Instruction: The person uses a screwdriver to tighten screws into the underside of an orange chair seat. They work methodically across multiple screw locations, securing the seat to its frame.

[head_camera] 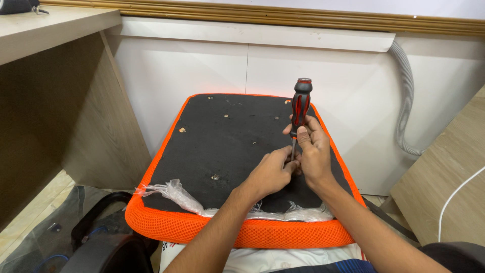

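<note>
On upturned orange seat (166,227), right hand (314,151) gripping screwdriver (301,103) upright, left hand (270,172) pinching shaft, clear plastic wrap (174,194) at edge.

Both forearms are showing bare from the bottom edge up to the wrists, with no sleeve, watch, bracelet or ring on either. The left hand (270,172) and the right hand (314,151) are wearing no gloves, and their fingernails are looking short and plain. Lower down, the person is wearing a white top (262,260) with a dark blue patterned part showing at the bottom edge.
</note>
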